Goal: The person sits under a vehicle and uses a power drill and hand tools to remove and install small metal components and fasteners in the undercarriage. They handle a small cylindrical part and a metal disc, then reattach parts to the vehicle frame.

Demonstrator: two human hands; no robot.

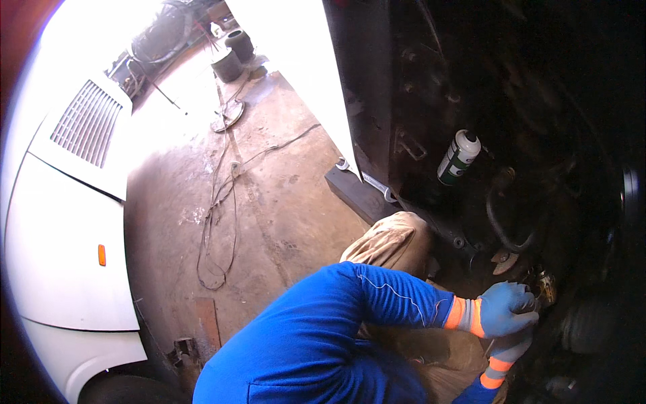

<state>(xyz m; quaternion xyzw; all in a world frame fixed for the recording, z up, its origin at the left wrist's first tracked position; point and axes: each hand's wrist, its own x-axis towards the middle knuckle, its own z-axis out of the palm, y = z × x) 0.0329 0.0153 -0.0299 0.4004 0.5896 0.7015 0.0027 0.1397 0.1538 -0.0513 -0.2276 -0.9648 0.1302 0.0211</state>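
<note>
My left hand (506, 310), in a blue-grey glove with an orange and grey cuff, has its fingers curled in over the dark machinery. Just below it and partly covered by it, my right hand (513, 345) wears a matching glove. The two hands nearly meet, and whatever lies in their fingers is hidden in shadow. Right beside the fingertips is a yellowish metal part (548, 288), too dim to name. A brownish rounded plate (504, 261) sits a little above my left hand. Higher up, a curved dark hose (496, 219) hangs in the shadow.
A white-and-green spray can (459, 158) stands tilted among the dark parts. A combination wrench (370, 180) lies on a dark block (353, 195) near my knee (397, 239). Loose cable (210, 225) runs over the floor. A white vehicle (67, 236) fills the left; two dark cylinders (227, 66) stand far off.
</note>
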